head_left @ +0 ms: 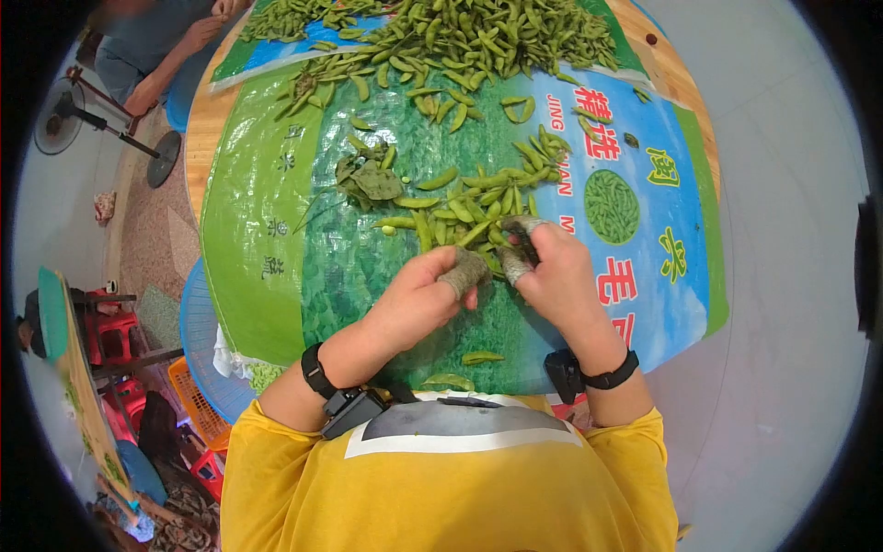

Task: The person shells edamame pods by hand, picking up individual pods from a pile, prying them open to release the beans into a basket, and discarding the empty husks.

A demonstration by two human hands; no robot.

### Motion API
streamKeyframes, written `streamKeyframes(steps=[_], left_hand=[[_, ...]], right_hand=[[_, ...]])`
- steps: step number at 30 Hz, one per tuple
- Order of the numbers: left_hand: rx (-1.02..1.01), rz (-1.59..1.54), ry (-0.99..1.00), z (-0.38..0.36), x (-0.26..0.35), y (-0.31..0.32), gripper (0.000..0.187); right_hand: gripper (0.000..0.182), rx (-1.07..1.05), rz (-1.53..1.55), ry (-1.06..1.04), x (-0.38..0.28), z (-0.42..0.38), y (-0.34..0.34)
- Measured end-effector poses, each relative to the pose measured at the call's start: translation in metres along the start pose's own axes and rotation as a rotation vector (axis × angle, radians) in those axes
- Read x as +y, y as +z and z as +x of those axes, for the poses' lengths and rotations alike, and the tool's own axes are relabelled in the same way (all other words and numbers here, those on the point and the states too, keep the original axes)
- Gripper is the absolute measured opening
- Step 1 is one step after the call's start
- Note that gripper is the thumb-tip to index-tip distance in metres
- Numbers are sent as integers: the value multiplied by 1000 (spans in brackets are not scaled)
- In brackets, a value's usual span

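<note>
My left hand (418, 299) is closed, its thumb wrapped in a greyish-green covering and its fingers curled underneath. What it holds, if anything, is hidden. Close beside it, my right hand (556, 271) has its covered thumb and forefinger pinched around a green soybean pod (498, 238). Both hands are at the near edge of a small pile of green soybean pods (487, 198). Left of that pile lies a clump of wilted leaves (371, 178). Two loose pods, one a flat soybean pod (482, 357), rest between my forearms near my yellow shirt.
A large heap of pods (460, 41) covers the table's far end. Printed green and blue plastic sheeting (258, 202) lies over the wooden table (199, 152). Another person's hand (200, 35) shows at upper left. A blue basket (204, 322) and an orange crate (196, 402) stand at left.
</note>
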State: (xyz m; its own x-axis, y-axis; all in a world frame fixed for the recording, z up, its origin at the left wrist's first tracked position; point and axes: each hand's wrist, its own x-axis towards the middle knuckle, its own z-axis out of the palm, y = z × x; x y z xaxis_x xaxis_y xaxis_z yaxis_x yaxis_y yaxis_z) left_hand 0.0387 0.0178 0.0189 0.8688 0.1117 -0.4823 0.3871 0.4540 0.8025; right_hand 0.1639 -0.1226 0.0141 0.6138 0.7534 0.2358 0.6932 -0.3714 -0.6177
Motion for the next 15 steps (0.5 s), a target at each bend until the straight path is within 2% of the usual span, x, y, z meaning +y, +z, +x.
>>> streamKeyframes(steps=[2, 4, 5, 7, 8, 10, 12, 14, 15], left_hand=[[-45, 79, -7, 1, -2, -1, 14], [-114, 66, -37, 2, 1, 3, 14], [-185, 54, -66, 2, 3, 5, 14], [-244, 122, -49, 5, 3, 8, 14], [-298, 181, -28, 7, 2, 9, 14], [-279, 169, -39, 8, -5, 8, 15], [-256, 156, -50, 5, -7, 6, 16], [-371, -283, -155, 1, -4, 5, 16], [-371, -278, -158, 2, -5, 3, 16]], right_hand=[[24, 31, 100, 64, -7, -2, -6], [22, -170, 887, 582, -17, -2, -21], [22, -163, 891, 583, -17, -3, -21], [20, -207, 1357, 687, -16, -7, -21], [20, -197, 1362, 689, -15, -9, -21], [21, -222, 1034, 620, -10, -11, -22], [21, -246, 1132, 628, -5, -15, -24], [21, -274, 1228, 626, -2, -17, -24], [20, -329, 1205, 586, 0, -19, -21]])
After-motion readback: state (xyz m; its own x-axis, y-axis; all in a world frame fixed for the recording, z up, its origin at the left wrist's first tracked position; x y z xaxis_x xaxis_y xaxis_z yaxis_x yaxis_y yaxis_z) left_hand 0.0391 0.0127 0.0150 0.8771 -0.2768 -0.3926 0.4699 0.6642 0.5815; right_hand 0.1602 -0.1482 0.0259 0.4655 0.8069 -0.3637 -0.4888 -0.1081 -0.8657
